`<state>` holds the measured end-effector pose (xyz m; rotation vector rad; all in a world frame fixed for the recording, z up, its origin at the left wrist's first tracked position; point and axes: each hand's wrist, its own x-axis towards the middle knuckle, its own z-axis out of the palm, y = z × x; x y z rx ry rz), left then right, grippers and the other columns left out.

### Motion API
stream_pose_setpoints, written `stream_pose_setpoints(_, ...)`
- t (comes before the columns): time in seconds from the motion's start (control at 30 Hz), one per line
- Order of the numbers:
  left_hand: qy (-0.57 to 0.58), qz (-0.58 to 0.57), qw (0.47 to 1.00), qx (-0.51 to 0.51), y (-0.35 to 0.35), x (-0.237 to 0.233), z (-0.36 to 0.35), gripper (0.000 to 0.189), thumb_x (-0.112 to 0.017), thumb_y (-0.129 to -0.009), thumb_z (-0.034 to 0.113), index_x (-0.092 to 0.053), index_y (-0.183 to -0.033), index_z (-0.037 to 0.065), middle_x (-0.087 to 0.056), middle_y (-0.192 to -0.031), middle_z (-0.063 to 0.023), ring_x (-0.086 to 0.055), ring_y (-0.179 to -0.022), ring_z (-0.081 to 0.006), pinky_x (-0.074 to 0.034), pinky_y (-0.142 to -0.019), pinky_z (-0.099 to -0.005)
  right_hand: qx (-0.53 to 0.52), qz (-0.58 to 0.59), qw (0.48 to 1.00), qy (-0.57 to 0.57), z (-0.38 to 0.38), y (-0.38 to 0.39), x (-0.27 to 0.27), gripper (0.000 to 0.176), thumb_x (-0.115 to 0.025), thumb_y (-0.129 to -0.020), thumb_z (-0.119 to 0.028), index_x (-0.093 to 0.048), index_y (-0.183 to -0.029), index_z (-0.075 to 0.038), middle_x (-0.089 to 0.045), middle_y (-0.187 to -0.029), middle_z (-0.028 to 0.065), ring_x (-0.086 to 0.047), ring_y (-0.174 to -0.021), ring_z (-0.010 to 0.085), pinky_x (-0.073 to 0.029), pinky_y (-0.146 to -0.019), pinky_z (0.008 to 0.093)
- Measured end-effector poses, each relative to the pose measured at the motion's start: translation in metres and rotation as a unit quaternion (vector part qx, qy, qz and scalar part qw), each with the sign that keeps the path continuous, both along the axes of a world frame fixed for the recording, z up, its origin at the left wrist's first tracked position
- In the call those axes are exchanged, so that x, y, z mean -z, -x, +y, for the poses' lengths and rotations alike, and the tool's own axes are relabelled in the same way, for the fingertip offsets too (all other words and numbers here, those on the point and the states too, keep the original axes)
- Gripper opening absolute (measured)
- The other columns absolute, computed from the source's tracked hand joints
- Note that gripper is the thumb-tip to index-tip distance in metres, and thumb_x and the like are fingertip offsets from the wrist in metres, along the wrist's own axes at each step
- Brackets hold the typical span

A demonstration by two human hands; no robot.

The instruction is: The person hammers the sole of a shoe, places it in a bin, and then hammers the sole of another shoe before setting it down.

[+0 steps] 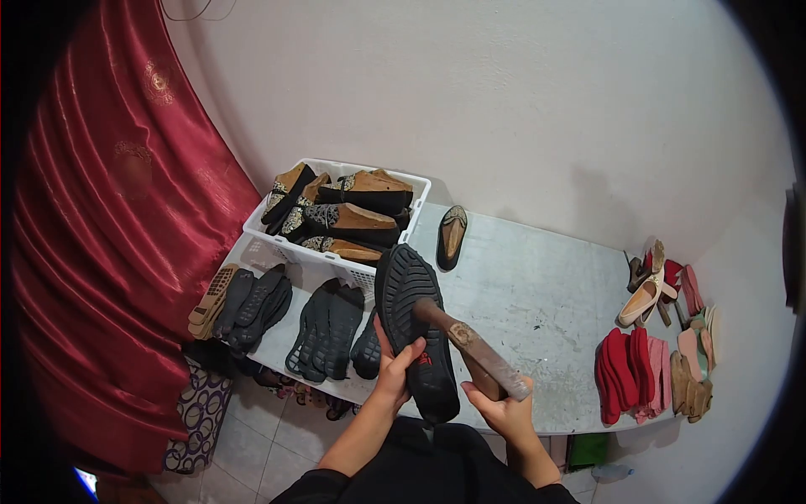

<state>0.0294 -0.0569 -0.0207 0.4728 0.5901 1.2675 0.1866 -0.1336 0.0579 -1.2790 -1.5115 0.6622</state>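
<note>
A black shoe is held sole up, its ridged black sole facing me, with small red marking near the middle. My left hand is closed around the shoe's left side. My right hand is closed on a hammer with a worn metal head. The head's narrow end is at the sole, near its middle; whether it touches cannot be told. Much of the hammer's handle is hidden behind its head and my right hand.
On the white table stand a white basket of shoes on lasts, a single shoe, black soles, red soles and pale shoes. A red curtain hangs at left.
</note>
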Motion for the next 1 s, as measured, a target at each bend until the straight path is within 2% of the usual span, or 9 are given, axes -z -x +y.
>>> stream_pose_setpoints(0.07,-0.003,-0.023,1.000,-0.008,0.000,0.000,0.003,0.084,-0.058,-0.080,0.003,-0.004,-0.139,0.028,-0.043,-0.121,-0.0128,-0.052,-0.101,-0.0227,-0.050,-0.080,-0.0364,0.014,-0.029,0.999,-0.001,0.002,0.001,-0.003,0.044,-0.072,-0.066,-0.005,-0.058,-0.107,0.001,-0.065,-0.085,0.0145,-0.066,-0.074,0.0196,-0.050,-0.066,0.0262)
stream_pose_setpoints(0.17,-0.022,-0.021,0.999,-0.027,0.000,0.001,0.003,0.083,-0.057,-0.081,0.003,-0.003,-0.139,0.028,-0.042,-0.121,-0.0136,-0.052,-0.103,-0.0241,-0.050,-0.081,-0.0375,0.011,-0.001,1.000,0.008,-0.006,-0.005,0.011,0.044,-0.073,-0.067,-0.006,-0.058,-0.108,-0.001,-0.065,-0.088,0.0141,-0.066,-0.075,0.0197,-0.049,-0.066,0.0258)
stream_pose_setpoints(0.33,-0.019,-0.020,0.999,-0.026,0.000,-0.009,0.003,0.079,-0.056,-0.083,0.005,-0.004,-0.139,0.027,-0.039,-0.125,-0.0137,-0.050,-0.106,-0.0252,-0.049,-0.083,-0.0378,-0.010,-0.040,0.999,0.003,-0.005,0.002,0.000,0.048,-0.074,-0.064,-0.005,-0.059,-0.110,-0.004,-0.065,-0.093,0.0136,-0.065,-0.081,0.0207,-0.050,-0.069,0.0271)
stream_pose_setpoints(0.4,-0.018,-0.031,0.999,-0.016,0.001,-0.006,0.005,0.078,-0.056,-0.084,0.007,-0.005,-0.139,0.027,-0.038,-0.126,-0.0137,-0.049,-0.107,-0.0254,-0.049,-0.083,-0.0381,0.024,0.001,0.999,-0.036,-0.005,0.006,-0.001,0.041,-0.071,-0.062,-0.004,-0.060,-0.101,0.002,-0.063,-0.073,0.0093,-0.059,-0.064,0.0107,-0.046,-0.061,0.0237)
stream_pose_setpoints(0.53,-0.027,-0.017,0.999,-0.038,-0.001,-0.006,0.006,0.076,-0.058,-0.084,0.011,-0.007,-0.139,0.026,-0.036,-0.129,-0.0132,-0.046,-0.111,-0.0258,-0.045,-0.088,-0.0377,0.021,-0.026,0.999,0.006,-0.007,0.003,-0.001,0.041,-0.071,-0.063,-0.004,-0.060,-0.102,0.003,-0.063,-0.075,0.0096,-0.059,-0.066,0.0108,-0.046,-0.062,0.0237)
stream_pose_setpoints(0.63,-0.035,-0.007,0.998,-0.052,0.001,-0.002,0.009,0.077,-0.059,-0.084,0.012,-0.007,-0.140,0.026,-0.035,-0.129,-0.0126,-0.045,-0.113,-0.0258,-0.044,-0.090,-0.0372,0.026,-0.002,1.000,0.006,-0.008,0.001,-0.001,0.040,-0.071,-0.063,-0.005,-0.060,-0.101,0.004,-0.063,-0.075,0.0090,-0.058,-0.066,0.0106,-0.046,-0.061,0.0240)
stream_pose_setpoints(0.7,-0.025,-0.018,0.998,-0.051,0.000,-0.001,0.009,0.077,-0.059,-0.084,0.012,-0.007,-0.140,0.026,-0.035,-0.129,-0.0122,-0.044,-0.113,-0.0258,-0.043,-0.090,-0.0368,0.001,-0.032,0.999,-0.002,-0.010,-0.004,0.006,0.043,-0.073,-0.067,-0.006,-0.059,-0.108,-0.001,-0.066,-0.091,0.0139,-0.066,-0.080,0.0181,-0.050,-0.069,0.0252)
stream_pose_setpoints(0.8,-0.045,0.010,0.996,-0.074,-0.001,-0.007,0.012,0.078,-0.060,-0.084,0.013,-0.008,-0.140,0.025,-0.035,-0.129,-0.0110,-0.044,-0.113,-0.0254,-0.043,-0.089,-0.0368,-0.004,-0.009,0.999,0.047,-0.008,-0.005,0.005,0.043,-0.073,-0.066,-0.006,-0.060,-0.107,-0.001,-0.066,-0.090,0.0139,-0.066,-0.079,0.0190,-0.050,-0.068,0.0257)
stream_pose_setpoints(1.0,-0.025,-0.004,0.996,-0.082,0.004,-0.004,0.019,0.076,-0.060,-0.084,0.014,-0.009,-0.139,0.025,-0.035,-0.130,-0.0096,-0.043,-0.113,-0.0238,-0.042,-0.090,-0.0359,-0.030,-0.020,0.998,0.058,-0.015,-0.007,-0.001,0.041,-0.072,-0.067,-0.008,-0.061,-0.106,-0.004,-0.066,-0.087,0.0129,-0.066,-0.078,0.0184,-0.049,-0.068,0.0256)
